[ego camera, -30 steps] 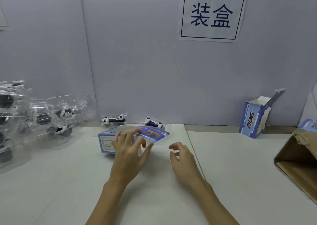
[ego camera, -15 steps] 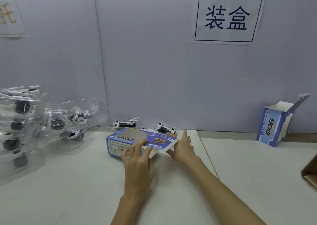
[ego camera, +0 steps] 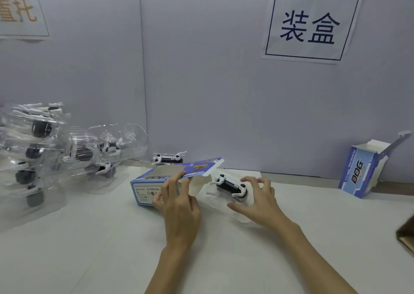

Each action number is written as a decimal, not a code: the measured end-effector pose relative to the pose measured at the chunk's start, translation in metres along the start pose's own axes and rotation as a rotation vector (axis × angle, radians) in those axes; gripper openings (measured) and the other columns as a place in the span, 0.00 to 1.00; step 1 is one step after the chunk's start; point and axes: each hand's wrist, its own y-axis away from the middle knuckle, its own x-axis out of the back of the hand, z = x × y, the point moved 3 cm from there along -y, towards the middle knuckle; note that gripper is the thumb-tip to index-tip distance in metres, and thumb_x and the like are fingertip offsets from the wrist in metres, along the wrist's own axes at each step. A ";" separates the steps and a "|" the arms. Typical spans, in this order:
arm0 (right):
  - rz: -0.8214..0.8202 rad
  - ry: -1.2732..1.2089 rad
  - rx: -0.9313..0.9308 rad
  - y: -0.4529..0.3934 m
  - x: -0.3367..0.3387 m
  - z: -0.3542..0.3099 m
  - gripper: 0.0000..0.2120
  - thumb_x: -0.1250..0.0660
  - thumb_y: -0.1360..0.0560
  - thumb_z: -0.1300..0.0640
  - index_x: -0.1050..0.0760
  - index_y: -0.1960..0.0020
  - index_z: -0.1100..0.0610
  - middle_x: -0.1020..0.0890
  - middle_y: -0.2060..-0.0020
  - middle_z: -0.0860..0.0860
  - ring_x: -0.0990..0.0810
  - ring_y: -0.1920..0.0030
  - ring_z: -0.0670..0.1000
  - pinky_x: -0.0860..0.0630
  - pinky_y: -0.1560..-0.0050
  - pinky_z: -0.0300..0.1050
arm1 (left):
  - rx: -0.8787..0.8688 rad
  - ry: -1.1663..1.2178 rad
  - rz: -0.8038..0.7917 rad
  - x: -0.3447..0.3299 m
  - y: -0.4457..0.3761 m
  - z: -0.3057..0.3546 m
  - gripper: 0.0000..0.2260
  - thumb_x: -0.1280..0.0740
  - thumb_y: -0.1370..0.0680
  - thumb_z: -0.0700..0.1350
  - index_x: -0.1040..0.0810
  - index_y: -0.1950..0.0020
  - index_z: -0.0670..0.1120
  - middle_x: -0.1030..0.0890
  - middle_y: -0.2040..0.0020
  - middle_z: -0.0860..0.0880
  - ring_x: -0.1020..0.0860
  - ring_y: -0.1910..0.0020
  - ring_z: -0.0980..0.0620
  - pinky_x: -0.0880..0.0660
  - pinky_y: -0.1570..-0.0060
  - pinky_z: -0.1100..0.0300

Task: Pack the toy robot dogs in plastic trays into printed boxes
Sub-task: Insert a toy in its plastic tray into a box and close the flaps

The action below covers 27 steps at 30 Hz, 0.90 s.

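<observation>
The table (ego camera: 89, 249) was white and backed by a grey wall (ego camera: 201, 81). On the wall hung a sign (ego camera: 310, 26) at far right and part of another notice (ego camera: 21, 11) at far left. A stack of trays (ego camera: 35, 150) holding toy dogs stood at the left edge, with more clear trays just right of it. At the right edge you could see a corner of a carton (ego camera: 406, 237). An open box (ego camera: 365, 170) stood upright at far right, its flap raised, well apart from your hands.

A second box (ego camera: 154, 186) lay on its side near the centre, its open end facing right. Your left hand (ego camera: 179, 206) pinched the lid flap (ego camera: 197, 169), fingers on top, and held it lifted. Just right of the opening lay a tray (ego camera: 224, 195) with a black and white dog (ego camera: 230, 185) in it. Your right hand (ego camera: 257, 199) gripped this tray with curled fingers, thumb at the near edge. Whether the tray had entered the box could not be told. Another dog (ego camera: 168, 158) lay at the wall behind the box.
</observation>
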 end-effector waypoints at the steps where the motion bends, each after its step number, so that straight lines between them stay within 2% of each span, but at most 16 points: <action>1: 0.011 -0.030 -0.006 0.006 0.001 0.004 0.37 0.27 0.40 0.25 0.36 0.37 0.34 0.44 0.37 0.43 0.40 0.34 0.51 0.34 0.33 0.48 | 0.005 0.002 -0.006 0.001 0.000 0.000 0.25 0.38 0.33 0.33 0.20 0.37 0.45 0.23 0.32 0.47 0.29 0.32 0.43 0.33 0.43 0.40; 3: 0.023 -0.128 -0.023 0.017 0.003 0.010 0.32 0.25 0.39 0.28 0.34 0.42 0.37 0.43 0.34 0.43 0.39 0.31 0.49 0.35 0.34 0.46 | 0.002 0.011 -0.027 0.001 0.000 0.000 0.26 0.39 0.34 0.33 0.20 0.37 0.45 0.23 0.32 0.47 0.30 0.32 0.43 0.33 0.43 0.40; 5: 0.022 -0.239 -0.033 0.025 0.005 0.015 0.27 0.20 0.35 0.38 0.33 0.44 0.38 0.39 0.33 0.46 0.34 0.29 0.49 0.35 0.33 0.44 | -0.002 0.023 -0.036 0.001 0.001 0.000 0.27 0.40 0.33 0.33 0.19 0.36 0.45 0.23 0.32 0.47 0.29 0.32 0.43 0.34 0.44 0.40; 7: 0.071 -0.377 -0.057 0.032 0.010 0.018 0.23 0.18 0.32 0.47 0.30 0.46 0.40 0.34 0.35 0.47 0.27 0.33 0.50 0.32 0.34 0.43 | 0.001 0.039 -0.035 0.001 0.001 0.000 0.28 0.40 0.34 0.33 0.19 0.36 0.45 0.23 0.32 0.48 0.29 0.33 0.43 0.34 0.44 0.40; 9: 0.137 -0.521 -0.090 0.035 0.021 0.017 0.21 0.18 0.30 0.51 0.28 0.46 0.44 0.29 0.36 0.50 0.23 0.36 0.52 0.28 0.36 0.46 | 0.000 0.051 -0.037 0.001 0.000 0.000 0.30 0.41 0.34 0.33 0.19 0.34 0.45 0.23 0.33 0.48 0.27 0.34 0.41 0.35 0.46 0.42; 11: 0.163 -0.645 -0.095 0.039 0.037 0.015 0.21 0.18 0.31 0.49 0.25 0.46 0.47 0.23 0.38 0.52 0.20 0.38 0.53 0.23 0.38 0.48 | -0.003 0.051 -0.052 0.000 -0.001 0.001 0.31 0.41 0.34 0.33 0.20 0.33 0.46 0.23 0.34 0.48 0.27 0.35 0.40 0.36 0.48 0.45; 13: 0.097 -0.721 -0.074 0.046 0.057 0.012 0.23 0.20 0.36 0.39 0.23 0.46 0.45 0.17 0.42 0.47 0.17 0.41 0.48 0.23 0.45 0.42 | -0.013 0.047 -0.067 -0.001 0.000 0.001 0.32 0.42 0.34 0.33 0.20 0.31 0.46 0.23 0.35 0.49 0.27 0.36 0.39 0.36 0.48 0.45; 15: -0.005 -0.747 -0.041 0.053 0.070 0.011 0.26 0.23 0.36 0.35 0.22 0.43 0.44 0.16 0.43 0.44 0.17 0.40 0.46 0.24 0.41 0.45 | -0.024 0.045 -0.093 -0.002 0.000 0.001 0.32 0.42 0.34 0.34 0.21 0.31 0.47 0.24 0.35 0.49 0.27 0.36 0.40 0.36 0.47 0.44; 17: -0.095 -0.770 0.002 0.055 0.071 0.010 0.27 0.23 0.33 0.36 0.23 0.40 0.47 0.16 0.41 0.47 0.18 0.38 0.50 0.26 0.35 0.49 | -0.045 0.048 -0.129 -0.004 0.001 0.003 0.32 0.42 0.34 0.34 0.21 0.30 0.48 0.24 0.35 0.50 0.28 0.37 0.41 0.37 0.47 0.45; 19: -0.112 -0.801 0.028 0.055 0.068 0.004 0.26 0.22 0.33 0.39 0.24 0.41 0.49 0.16 0.41 0.48 0.18 0.39 0.49 0.24 0.39 0.42 | -0.099 0.054 -0.171 -0.005 0.003 0.007 0.33 0.42 0.34 0.34 0.21 0.30 0.49 0.24 0.35 0.50 0.28 0.38 0.43 0.38 0.46 0.46; 20: -0.098 -0.821 0.035 0.054 0.066 0.000 0.24 0.22 0.34 0.40 0.24 0.43 0.49 0.16 0.41 0.48 0.18 0.40 0.47 0.23 0.43 0.36 | -0.129 0.061 -0.189 -0.006 0.004 0.008 0.34 0.42 0.35 0.34 0.21 0.30 0.50 0.25 0.36 0.51 0.28 0.38 0.44 0.37 0.45 0.45; 22: -0.073 -0.857 0.060 0.053 0.065 -0.004 0.23 0.21 0.35 0.41 0.25 0.45 0.48 0.17 0.42 0.45 0.18 0.41 0.45 0.23 0.48 0.32 | -0.167 0.085 -0.212 -0.005 0.004 0.009 0.34 0.42 0.35 0.33 0.21 0.31 0.51 0.25 0.36 0.53 0.30 0.39 0.48 0.36 0.43 0.44; 24: -0.046 -0.890 0.084 0.052 0.066 -0.004 0.24 0.21 0.34 0.42 0.26 0.45 0.49 0.18 0.39 0.44 0.19 0.37 0.44 0.23 0.47 0.34 | -0.177 0.109 -0.220 -0.003 0.002 0.009 0.35 0.42 0.35 0.33 0.21 0.30 0.51 0.25 0.36 0.54 0.30 0.39 0.49 0.37 0.42 0.46; 27: 0.080 -0.968 0.097 0.051 0.069 -0.001 0.24 0.21 0.34 0.45 0.28 0.45 0.51 0.21 0.35 0.49 0.20 0.35 0.46 0.22 0.45 0.36 | -0.185 0.126 -0.222 0.000 0.000 0.013 0.34 0.41 0.34 0.34 0.22 0.29 0.52 0.25 0.35 0.55 0.29 0.38 0.48 0.39 0.42 0.49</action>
